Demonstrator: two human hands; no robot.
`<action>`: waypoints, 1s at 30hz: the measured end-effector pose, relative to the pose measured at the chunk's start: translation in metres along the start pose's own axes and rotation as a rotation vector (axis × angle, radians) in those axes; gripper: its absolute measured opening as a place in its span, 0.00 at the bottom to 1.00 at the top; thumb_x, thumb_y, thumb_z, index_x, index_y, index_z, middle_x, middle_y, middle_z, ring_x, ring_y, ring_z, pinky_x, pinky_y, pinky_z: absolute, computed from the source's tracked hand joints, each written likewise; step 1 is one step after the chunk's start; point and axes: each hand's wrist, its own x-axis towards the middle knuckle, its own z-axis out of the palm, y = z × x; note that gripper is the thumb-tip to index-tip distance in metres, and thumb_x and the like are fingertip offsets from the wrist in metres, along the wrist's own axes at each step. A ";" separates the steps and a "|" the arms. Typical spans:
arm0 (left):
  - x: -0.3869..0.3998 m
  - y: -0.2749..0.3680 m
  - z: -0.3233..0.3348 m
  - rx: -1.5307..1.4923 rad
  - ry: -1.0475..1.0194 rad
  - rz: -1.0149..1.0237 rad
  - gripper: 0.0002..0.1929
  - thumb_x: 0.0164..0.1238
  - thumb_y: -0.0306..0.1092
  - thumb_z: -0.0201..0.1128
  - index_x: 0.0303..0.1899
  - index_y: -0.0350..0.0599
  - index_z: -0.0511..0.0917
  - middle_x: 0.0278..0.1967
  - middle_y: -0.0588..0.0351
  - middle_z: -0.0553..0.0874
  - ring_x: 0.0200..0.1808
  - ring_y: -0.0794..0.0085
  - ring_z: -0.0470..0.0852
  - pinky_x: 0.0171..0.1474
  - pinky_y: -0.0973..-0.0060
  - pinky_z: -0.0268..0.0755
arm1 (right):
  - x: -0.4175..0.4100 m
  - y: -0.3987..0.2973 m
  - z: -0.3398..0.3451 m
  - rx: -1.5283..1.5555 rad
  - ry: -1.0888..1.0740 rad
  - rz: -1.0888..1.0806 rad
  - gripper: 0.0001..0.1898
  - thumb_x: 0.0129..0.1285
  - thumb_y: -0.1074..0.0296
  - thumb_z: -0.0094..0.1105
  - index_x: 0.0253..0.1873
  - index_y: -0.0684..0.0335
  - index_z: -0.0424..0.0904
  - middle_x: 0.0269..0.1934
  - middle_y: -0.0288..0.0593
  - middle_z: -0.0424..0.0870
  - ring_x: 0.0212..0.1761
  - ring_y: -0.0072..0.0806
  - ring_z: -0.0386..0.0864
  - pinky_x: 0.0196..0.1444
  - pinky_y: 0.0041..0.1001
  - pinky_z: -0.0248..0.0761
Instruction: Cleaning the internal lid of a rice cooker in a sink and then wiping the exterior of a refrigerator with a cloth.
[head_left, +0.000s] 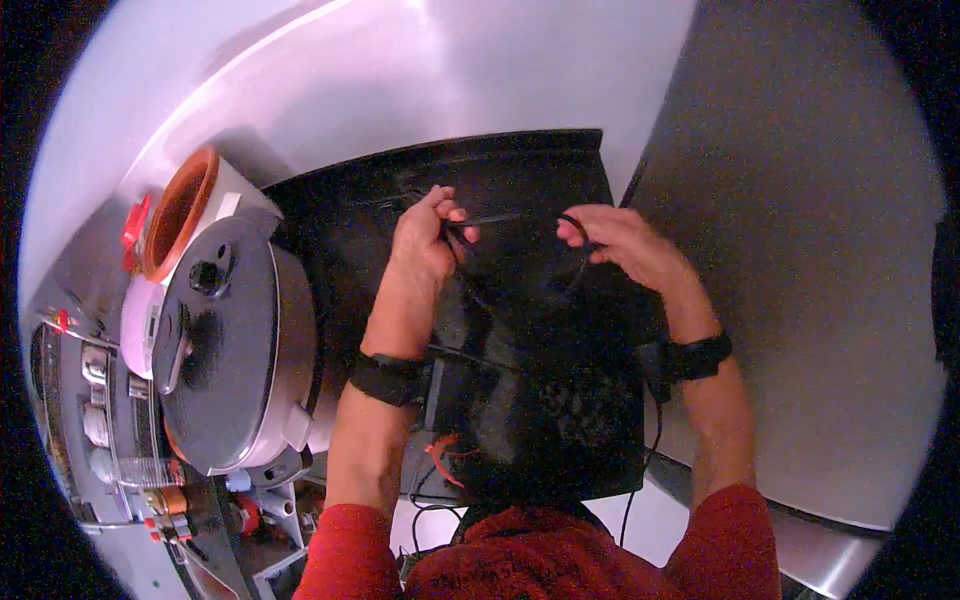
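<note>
Both hands are raised over a dark, flat surface (525, 165) in front of me. My left hand (431, 229) has its fingers curled around a small dark object, with a thin, pale, blade-like length pointing from it towards the right hand. My right hand (615, 240) holds a dark, curved strip or loop (576, 225) between thumb and fingers; a faint thin strand hangs below it. The image is too dark and grainy to tell what either object is. The hands are apart, and each wrist wears a black band.
At the left stand a large slow cooker with a dark lid (217, 345) and a pot with an orange-brown rim (180, 214). Below them is a rack with small items (120, 420). An orange-red object (448, 457) lies near my body. A grey panel (810, 262) rises at the right.
</note>
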 end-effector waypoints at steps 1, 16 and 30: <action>0.001 0.004 -0.004 -0.054 -0.054 -0.002 0.07 0.71 0.37 0.47 0.38 0.46 0.69 0.17 0.68 0.64 0.18 0.81 0.66 0.21 0.74 0.63 | -0.007 0.011 -0.003 0.002 0.012 -0.009 0.23 0.57 0.60 0.61 0.55 0.66 0.71 0.48 0.36 0.77 0.49 0.26 0.73 0.49 0.30 0.67; -0.021 0.014 -0.025 -0.091 -0.189 -0.060 0.06 0.69 0.37 0.48 0.37 0.51 0.71 0.14 0.72 0.59 0.12 0.85 0.59 0.17 0.82 0.45 | -0.060 0.136 -0.050 -0.921 0.400 0.049 0.17 0.48 0.73 0.58 0.46 0.63 0.70 0.22 0.39 0.75 0.21 0.24 0.71 0.22 0.24 0.65; -0.058 0.001 -0.020 0.169 -0.051 -0.079 0.22 0.46 0.58 0.68 0.28 0.54 0.70 0.17 0.70 0.68 0.15 0.84 0.62 0.18 0.84 0.47 | -0.002 -0.024 0.093 -0.465 0.292 -0.516 0.09 0.53 0.69 0.59 0.37 0.67 0.78 0.31 0.41 0.81 0.33 0.24 0.77 0.38 0.25 0.71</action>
